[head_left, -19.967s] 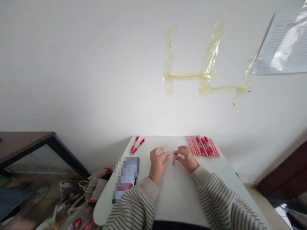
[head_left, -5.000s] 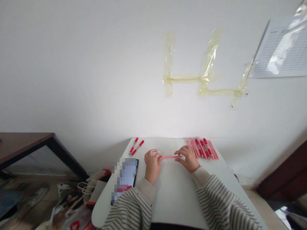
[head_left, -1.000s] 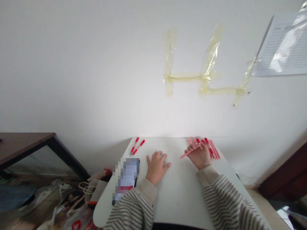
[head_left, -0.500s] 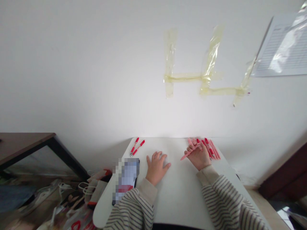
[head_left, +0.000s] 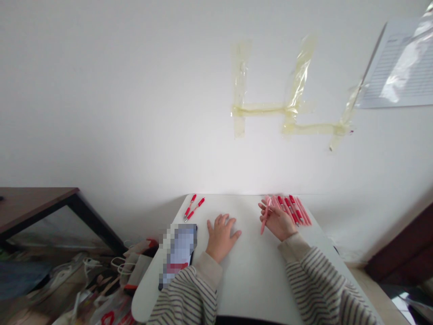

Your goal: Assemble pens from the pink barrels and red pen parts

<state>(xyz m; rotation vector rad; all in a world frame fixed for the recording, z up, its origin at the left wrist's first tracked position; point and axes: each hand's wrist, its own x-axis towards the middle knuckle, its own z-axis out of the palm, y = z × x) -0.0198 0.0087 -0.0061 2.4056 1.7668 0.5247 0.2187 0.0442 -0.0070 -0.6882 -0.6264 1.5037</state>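
Observation:
My right hand [head_left: 279,222] is closed on a pink pen [head_left: 265,216], which slants across its fingers just above the table. Beside and partly behind that hand lies a row of several red and pink pens [head_left: 295,210] near the wall. My left hand [head_left: 222,237] rests on the white table [head_left: 252,280] with fingers spread and nothing in it. Two red pens [head_left: 194,209] lie at the table's back left corner. To the left of my left hand is a phone [head_left: 179,253] whose screen is blurred out.
A white wall [head_left: 135,113] with yellowed tape [head_left: 260,109] and a taped-up paper sheet [head_left: 402,67] rises behind the table. At left stands a brown desk [head_left: 37,201], with bags and cables [head_left: 125,266] on the floor below it.
The pink pen in my right hand has turned from lying nearly sideways to standing steeper, and the right fingers have shifted around it. My left hand has stayed in place.

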